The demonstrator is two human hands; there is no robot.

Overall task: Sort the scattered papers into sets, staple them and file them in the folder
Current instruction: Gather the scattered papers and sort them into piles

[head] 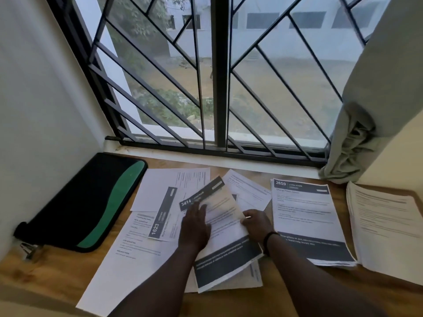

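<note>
Papers point(160, 225) lie fanned across the middle of the wooden desk point(45, 271), and the sheet headed 3414 point(226, 227) sits on top at centre frame. Left hand point(194, 225) lies flat on that sheet, fingers straight, pressing it down. Right hand point(256, 223) pinches the sheet's right edge. Just right of centre, a squared stack headed 2659 point(306, 216); another stack point(384, 225) at the far right edge. Black-and-green zip folder point(87, 202) rests closed at left, a stapler point(29, 248) just beside its lower corner.

barred window point(217, 72); bunched curtain point(366, 99); wooden desk point(52, 268)
</note>
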